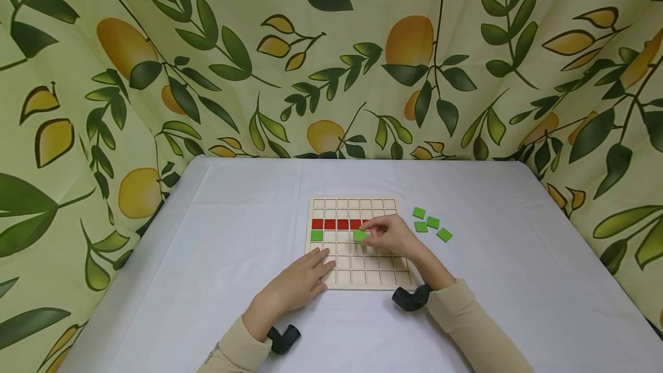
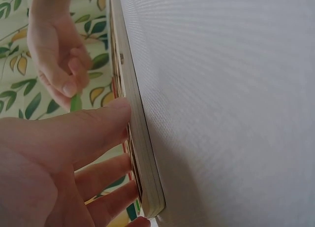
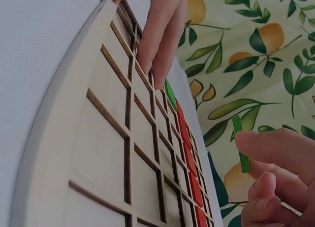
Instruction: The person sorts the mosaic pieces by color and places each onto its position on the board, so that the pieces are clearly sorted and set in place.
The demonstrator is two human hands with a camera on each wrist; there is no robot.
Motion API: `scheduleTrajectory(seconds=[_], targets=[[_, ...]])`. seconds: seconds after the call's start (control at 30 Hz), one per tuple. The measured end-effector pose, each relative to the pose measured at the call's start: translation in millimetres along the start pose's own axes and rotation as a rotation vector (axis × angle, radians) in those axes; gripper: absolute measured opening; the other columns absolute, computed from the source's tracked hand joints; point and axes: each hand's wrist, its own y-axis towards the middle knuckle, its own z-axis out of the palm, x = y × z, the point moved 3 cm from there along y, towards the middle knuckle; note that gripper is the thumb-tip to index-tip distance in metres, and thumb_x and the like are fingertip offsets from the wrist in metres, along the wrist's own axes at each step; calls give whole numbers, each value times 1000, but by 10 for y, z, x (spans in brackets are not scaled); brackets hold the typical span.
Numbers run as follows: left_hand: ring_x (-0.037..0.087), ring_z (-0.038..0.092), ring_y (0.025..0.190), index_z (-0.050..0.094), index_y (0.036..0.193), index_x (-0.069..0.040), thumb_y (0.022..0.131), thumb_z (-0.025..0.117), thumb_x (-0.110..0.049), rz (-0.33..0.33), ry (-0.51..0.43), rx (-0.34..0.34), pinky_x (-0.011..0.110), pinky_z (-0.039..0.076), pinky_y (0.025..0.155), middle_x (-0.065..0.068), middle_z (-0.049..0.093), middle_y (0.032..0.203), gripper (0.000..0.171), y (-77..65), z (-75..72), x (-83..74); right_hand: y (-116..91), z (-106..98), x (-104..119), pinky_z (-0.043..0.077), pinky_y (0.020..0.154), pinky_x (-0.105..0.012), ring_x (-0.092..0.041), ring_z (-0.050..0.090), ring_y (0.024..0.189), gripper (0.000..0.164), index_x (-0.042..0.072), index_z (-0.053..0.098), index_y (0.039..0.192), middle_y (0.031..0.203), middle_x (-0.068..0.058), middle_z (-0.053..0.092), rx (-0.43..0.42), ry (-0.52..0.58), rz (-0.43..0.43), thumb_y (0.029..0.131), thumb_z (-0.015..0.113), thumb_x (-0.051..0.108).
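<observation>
A square wooden grid board (image 1: 357, 278) lies on the table, its cells framed by thin dark-edged ridges. Red square tiles (image 1: 330, 224) fill part of one row, and a green tile (image 1: 316, 235) sits in the leftmost cell of the row below. My right hand (image 1: 392, 236) pinches another green tile (image 1: 359, 236) between thumb and fingers; the right wrist view shows this tile (image 3: 240, 143) raised off the board. Spread over the board's lower left corner, my left hand (image 1: 300, 281) rests with its fingers extended, and its thumb (image 2: 118, 111) touches the board's side edge.
Several loose green tiles (image 1: 433, 222) lie on the white tablecloth (image 1: 233, 217) right of the board. Dark devices (image 1: 411, 298) are strapped at both wrists. A leaf-and-fruit patterned curtain (image 1: 326, 73) surrounds the table at the back and sides.
</observation>
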Motion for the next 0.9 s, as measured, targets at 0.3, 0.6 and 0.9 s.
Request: scheduleTrajectory(seconds=[0.3, 0.6, 0.9], targets=[[33, 41, 141, 54, 137, -9, 95, 58, -22, 13, -1, -7, 46, 39, 117, 14, 44, 151, 44, -7, -5, -2, 45, 79, 44, 35, 52, -15, -11, 43, 62, 27, -3, 73, 97, 65, 2, 46, -4, 10, -40, 74, 80, 6], [33, 40, 142, 53, 138, -9, 96, 58, -23, 11, -6, -2, 46, 39, 117, 14, 43, 152, 45, -10, -7, 3, 79, 158, 86, 36, 52, -14, -9, 43, 60, 26, -4, 72, 98, 63, 4, 46, 7, 44, -23, 74, 79, 5], [34, 40, 142, 53, 138, -9, 96, 58, -23, 9, -13, 1, 47, 39, 117, 14, 43, 151, 45, -10, -6, 6, 111, 231, 85, 34, 50, -16, -11, 43, 60, 25, -2, 73, 98, 62, 3, 45, 7, 52, 10, 75, 78, 6]])
